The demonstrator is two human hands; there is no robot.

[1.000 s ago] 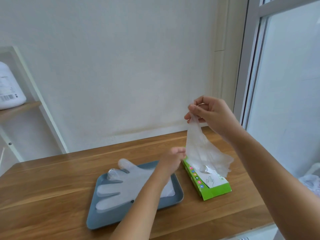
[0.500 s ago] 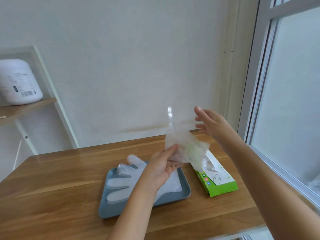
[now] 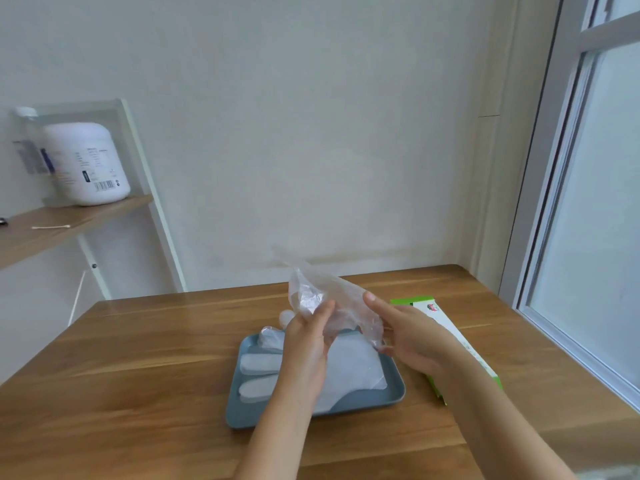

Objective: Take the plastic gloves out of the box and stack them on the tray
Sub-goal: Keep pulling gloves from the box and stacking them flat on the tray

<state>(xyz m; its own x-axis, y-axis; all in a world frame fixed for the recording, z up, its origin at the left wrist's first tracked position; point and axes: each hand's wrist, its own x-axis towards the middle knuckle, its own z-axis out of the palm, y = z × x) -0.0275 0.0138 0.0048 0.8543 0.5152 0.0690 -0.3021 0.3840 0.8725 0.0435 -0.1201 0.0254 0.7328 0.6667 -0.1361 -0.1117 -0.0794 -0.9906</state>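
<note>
Clear crumpled plastic glove [image 3: 332, 299] above the blue-grey tray [image 3: 242, 415]; left hand [image 3: 306, 341] fingers clamped on it, right hand [image 3: 412, 337] at its lower edge, grip we cannot tell. We judge: bunched film could land crooked on the flat stacked gloves [image 3: 353, 372].

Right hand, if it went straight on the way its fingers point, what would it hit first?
The crumpled plastic glove held up by the left hand. The right hand points up-left at it and looks nearly touching, though depth is unclear.
</note>
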